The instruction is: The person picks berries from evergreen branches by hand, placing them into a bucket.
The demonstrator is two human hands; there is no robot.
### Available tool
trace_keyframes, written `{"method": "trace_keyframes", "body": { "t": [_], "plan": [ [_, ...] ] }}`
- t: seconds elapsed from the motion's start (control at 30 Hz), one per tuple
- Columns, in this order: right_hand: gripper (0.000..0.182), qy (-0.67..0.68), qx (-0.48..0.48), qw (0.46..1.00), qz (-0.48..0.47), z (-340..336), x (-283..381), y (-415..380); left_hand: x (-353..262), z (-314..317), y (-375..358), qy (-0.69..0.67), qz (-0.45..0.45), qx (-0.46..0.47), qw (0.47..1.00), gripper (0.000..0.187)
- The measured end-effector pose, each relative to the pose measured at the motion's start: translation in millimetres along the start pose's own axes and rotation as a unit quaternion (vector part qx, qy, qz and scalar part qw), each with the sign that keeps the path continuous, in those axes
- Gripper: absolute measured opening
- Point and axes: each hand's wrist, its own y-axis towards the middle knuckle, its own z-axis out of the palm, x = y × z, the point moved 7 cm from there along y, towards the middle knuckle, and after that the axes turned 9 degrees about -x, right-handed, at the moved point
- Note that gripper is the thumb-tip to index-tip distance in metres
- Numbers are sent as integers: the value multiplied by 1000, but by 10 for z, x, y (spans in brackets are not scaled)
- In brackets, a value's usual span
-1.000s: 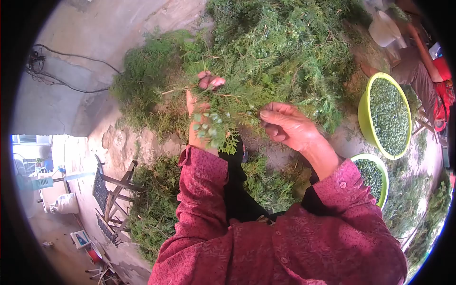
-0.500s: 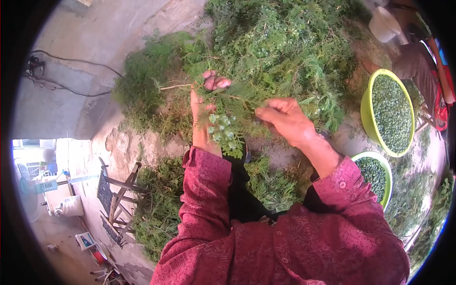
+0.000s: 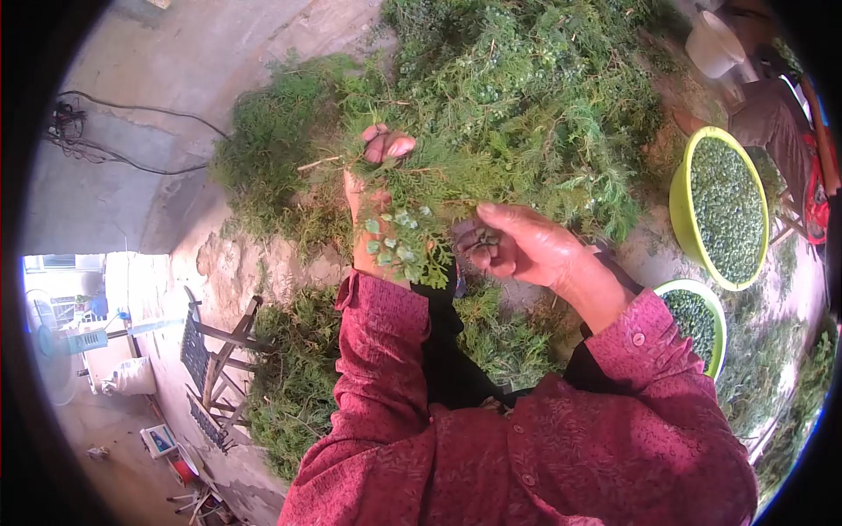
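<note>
Head view, left hand [image 3: 386, 147]: raised above the floor [image 3: 210, 263], fingers curled shut on a leafy sprig [image 3: 438, 180], with a bare twig end poking out on the outer side.
Sprig: held up between both hands, above the middle of the floor in sight, with a pale green cone cluster [image 3: 399, 241] hanging in front of the left wrist.
Right hand [image 3: 544, 254]: apart from the left hand, just beside the sprig, with thumb above dark, bent fingers; cannot tell whether touching foliage or closed on loose cones.
Latest change: right hand rolled over from a thumb-and-finger pinch, now showing the inner side of the fingers.
Meaning: probably a finished or loosened pinch, with the left hand alone steadying the sprig; cluster still on the stem.
Large green basin [image 3: 680, 215]: filled with small green cones, toward the right edge of the floor in sight.
Smaller green basin [image 3: 720, 333]: just beside, nearer the wearer's sleeve, also holding green cones.
Greenery pile [image 3: 517, 88]: heaped beyond the hands, toward the far edge of the floor.
White bucket [image 3: 715, 44]: near the far right corner, close to a co-worker's trousers [image 3: 772, 118].
Wooden stool [image 3: 230, 337]: toward the left edge, beside more cut greenery [image 3: 298, 386].
</note>
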Motion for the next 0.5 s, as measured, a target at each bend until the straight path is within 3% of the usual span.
{"method": "trace_keyframes", "body": {
  "t": [0.03,0.13,0.23,0.3,0.43,0.5],
  "plan": [
    [36,1,0,1000,0,0,-10,42,6,-73,31,33,-5,-79,996,9],
    [36,68,-23,997,-18,1,27,91,133,41,-22,26,-27,-13,999,10],
    [36,116,-34,993,7,63,47,43,153,32,1,37,-22,-7,999,11],
    [34,150,-56,987,-31,37,85,31,169,13,21,28,-40,-2,999,11],
    [27,106,-44,993,-22,-92,15,118,186,20,20,21,-43,-2,999,11],
    [20,114,-87,989,-20,-132,9,95,186,43,-4,15,-32,-15,999,11]
  ]
}}
